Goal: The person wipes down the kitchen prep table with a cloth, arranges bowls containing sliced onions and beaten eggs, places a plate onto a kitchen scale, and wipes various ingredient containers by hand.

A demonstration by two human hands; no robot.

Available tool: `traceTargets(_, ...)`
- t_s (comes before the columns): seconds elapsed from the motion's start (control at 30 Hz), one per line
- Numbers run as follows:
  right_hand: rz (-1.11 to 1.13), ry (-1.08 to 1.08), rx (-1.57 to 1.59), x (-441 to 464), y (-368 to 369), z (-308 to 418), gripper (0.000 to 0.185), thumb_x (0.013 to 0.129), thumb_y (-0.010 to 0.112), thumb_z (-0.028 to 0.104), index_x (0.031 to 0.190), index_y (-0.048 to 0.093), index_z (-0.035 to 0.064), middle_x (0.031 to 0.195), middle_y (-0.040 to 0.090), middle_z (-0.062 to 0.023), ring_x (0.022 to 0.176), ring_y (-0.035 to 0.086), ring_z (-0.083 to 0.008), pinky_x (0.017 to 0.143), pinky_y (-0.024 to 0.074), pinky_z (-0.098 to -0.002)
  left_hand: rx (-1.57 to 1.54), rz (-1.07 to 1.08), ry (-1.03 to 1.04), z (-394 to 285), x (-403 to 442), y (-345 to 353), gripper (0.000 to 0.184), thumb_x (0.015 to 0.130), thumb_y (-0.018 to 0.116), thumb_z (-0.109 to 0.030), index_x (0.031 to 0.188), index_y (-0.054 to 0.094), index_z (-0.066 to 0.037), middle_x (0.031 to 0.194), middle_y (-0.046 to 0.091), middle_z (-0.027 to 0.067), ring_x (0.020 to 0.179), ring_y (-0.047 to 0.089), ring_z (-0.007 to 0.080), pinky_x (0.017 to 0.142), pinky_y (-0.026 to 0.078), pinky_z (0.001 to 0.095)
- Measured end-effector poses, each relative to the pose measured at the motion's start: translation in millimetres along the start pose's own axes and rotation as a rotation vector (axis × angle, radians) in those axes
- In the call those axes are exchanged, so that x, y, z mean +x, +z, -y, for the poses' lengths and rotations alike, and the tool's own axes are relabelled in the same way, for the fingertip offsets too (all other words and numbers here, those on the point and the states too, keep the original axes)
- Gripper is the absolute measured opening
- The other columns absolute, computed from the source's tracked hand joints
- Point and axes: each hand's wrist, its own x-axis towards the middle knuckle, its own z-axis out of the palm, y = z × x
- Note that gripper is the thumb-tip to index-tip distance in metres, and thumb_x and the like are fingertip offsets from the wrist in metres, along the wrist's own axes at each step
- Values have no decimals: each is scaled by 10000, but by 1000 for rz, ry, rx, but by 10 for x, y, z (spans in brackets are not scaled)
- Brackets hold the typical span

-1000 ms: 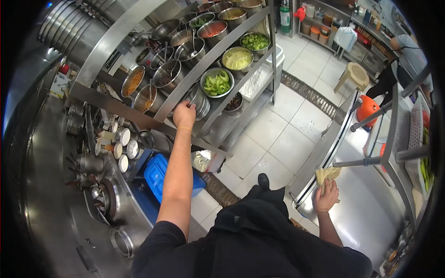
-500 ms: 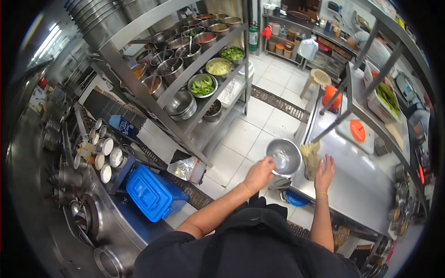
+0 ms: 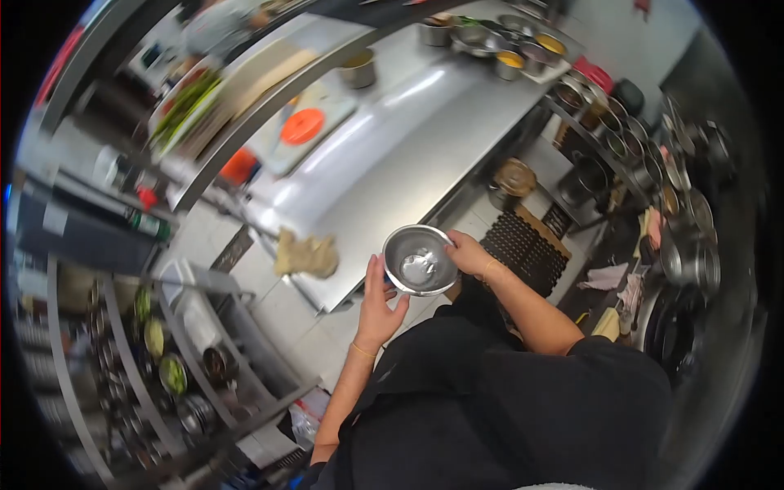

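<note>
A round stainless-steel bowl (image 3: 420,260) is held in front of my body, its mouth facing up and bright reflections on its inner bottom. My right hand (image 3: 469,252) grips its rim from the right, thumb over the edge. On the other side, my left hand (image 3: 380,306) is against or very near the bowl's wall, with fingers stretched out and thumb apart. A crumpled tan cloth (image 3: 306,254) lies on the corner of the steel table (image 3: 392,175), left of the bowl.
An orange lid (image 3: 302,126) lies on a white board on the table. Pots and pans (image 3: 508,65) stand at its far end. At lower left is a steel rack (image 3: 233,384) with food bowls. A black slotted mat (image 3: 527,249) lies to the right. Another person (image 3: 220,31) is at upper left.
My view has swung right, from the food rack to the table. The bowl's rim has passed from my left hand's grip to my right hand's; my left hand has opened beside it.
</note>
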Motion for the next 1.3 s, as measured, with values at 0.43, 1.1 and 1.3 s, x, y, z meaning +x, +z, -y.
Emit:
traceTargets(0.43,-183,35,304,618,-2689,-933,319,1035,582,274,1249,596,38,1115,695,-164,967,695,-269,855,556,-413,-451,412,-602,-369,2729,2312,581,1022,574,-159,1537,370,15,1396,585,156,1258,578,257,1066,463,370)
traceTargets(1.1,-444,300,975,4025,-5997,-995,732,1030,535,517,1522,310,25,1212,653,-202,1010,677,-289,815,620,-459,-727,77,-545,-870,4890,2368,494,1012,539,-263,1394,459,40,1271,629,198,1029,704,305,816,636,473)
traceTargets(1.3,-407,462,1000,4806,-6567,-1040,936,910,506,786,1526,333,104,1176,653,-234,1034,687,-345,882,591,-532,-681,-90,-591,-1035,5229,2675,509,1011,552,-253,1450,438,-21,1317,609,181,1177,645,311,935,568,523)
